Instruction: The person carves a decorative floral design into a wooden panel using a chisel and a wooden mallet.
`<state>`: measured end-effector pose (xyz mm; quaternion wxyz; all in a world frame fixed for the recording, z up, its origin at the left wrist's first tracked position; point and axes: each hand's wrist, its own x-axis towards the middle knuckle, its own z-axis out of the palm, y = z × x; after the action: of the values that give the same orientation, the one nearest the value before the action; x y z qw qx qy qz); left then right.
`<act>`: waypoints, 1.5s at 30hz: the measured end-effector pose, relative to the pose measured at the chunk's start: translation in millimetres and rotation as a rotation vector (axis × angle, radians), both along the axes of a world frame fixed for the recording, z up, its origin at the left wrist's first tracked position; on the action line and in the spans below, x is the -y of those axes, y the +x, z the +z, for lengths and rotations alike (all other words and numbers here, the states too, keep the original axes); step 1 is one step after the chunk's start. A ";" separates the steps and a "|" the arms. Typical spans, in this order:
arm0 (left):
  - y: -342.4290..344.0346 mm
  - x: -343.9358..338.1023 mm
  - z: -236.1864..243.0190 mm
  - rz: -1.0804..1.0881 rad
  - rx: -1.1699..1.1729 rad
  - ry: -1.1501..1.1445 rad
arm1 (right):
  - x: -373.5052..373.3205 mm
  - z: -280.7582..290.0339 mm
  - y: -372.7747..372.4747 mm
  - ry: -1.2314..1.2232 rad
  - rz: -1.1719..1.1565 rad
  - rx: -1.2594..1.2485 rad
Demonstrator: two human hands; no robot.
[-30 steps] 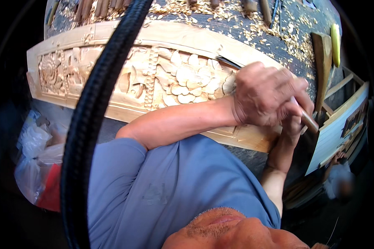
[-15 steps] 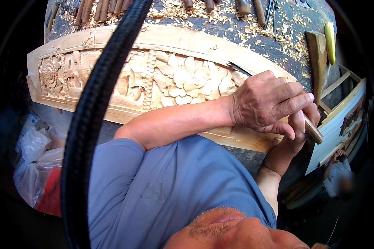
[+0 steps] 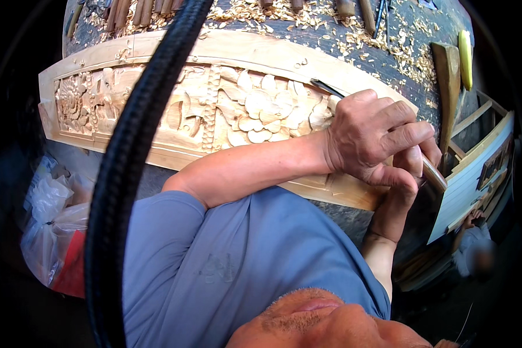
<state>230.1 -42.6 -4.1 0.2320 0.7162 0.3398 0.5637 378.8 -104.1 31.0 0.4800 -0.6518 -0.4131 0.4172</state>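
Note:
A long, arched pale wood panel lies across the bench, carved in relief with flowers, leaves and beaded dividers. My left hand is closed over a carving gouge and hides its middle. The gouge's dark metal blade sticks out past the knuckles, its tip near the panel's upper border beside the large carved flower. My right hand, partly hidden behind the left, is closed around the wooden handle, whose end shows at the right. Whether the tip touches the wood cannot be told.
Wood shavings litter the dark bench, with several wooden tool handles along its far edge. A wooden mallet-like piece and a yellow object lie at right. Plastic bags stand at left. Another person is at lower right.
The gouge's tip has slid slightly left and away from me along the panel. My left thumb has bent more, and less of the handle's end shows.

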 end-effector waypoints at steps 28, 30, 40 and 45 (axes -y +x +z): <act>-31.4 -10.1 13.5 -0.293 0.010 -0.082 | -44.6 39.2 -3.5 0.014 0.403 0.193; -29.5 -12.3 5.8 -0.256 0.022 -0.067 | -46.5 28.7 -0.6 0.047 0.394 0.194; -27.4 -17.5 3.7 -0.196 -0.012 -0.061 | -43.1 12.0 7.0 0.059 0.360 0.198; -25.7 -19.4 6.1 -0.148 -0.020 -0.057 | -41.6 9.2 2.1 0.044 0.355 0.145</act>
<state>204.5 -23.2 2.0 0.2902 0.7380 0.3042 0.5278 380.9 -62.5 40.2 0.3821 -0.5863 -0.5641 0.4383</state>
